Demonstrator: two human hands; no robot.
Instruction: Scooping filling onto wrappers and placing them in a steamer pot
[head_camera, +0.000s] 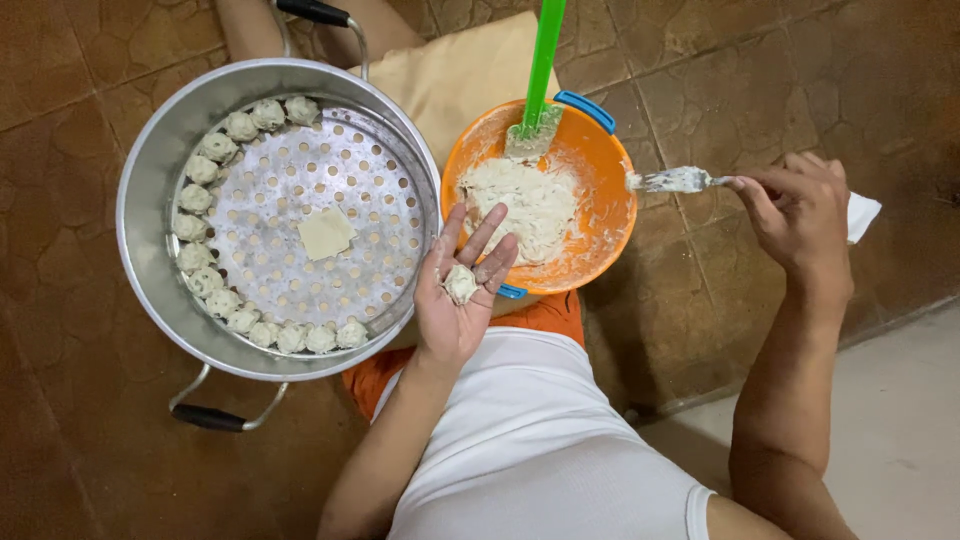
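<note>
Head view: left hand (455, 300) was palm-up, fingers (482, 235) spread open, with one small filled dumpling (460, 284) resting on the palm, not clamped, just in front of the orange bowl (608, 215). Right hand (800, 215) was well off to the right of the bowl, fingers closed on the handle of a fork (672, 180), tines caked with white filling and pointing at the bowl rim without touching it. Bowl held a mound of pale filling (525, 205) and a green spatula (540, 70) standing in it at the far side. Steamer pot (150, 200) sat just left of the bowl; its perforated tray (300, 185) carried a ring of shaped dumplings (215, 240) along the left and near edge, right side bare, one flat square wrapper (326, 233) near the middle. All on the tiled floor (80, 100). Judgement: step in hand looked like shaping one piece, filling already loaded. Next move would call for closing the left fingers to pinch it shut, then seating it beside the last dumpling in the ring without knocking neighbours.
</note>
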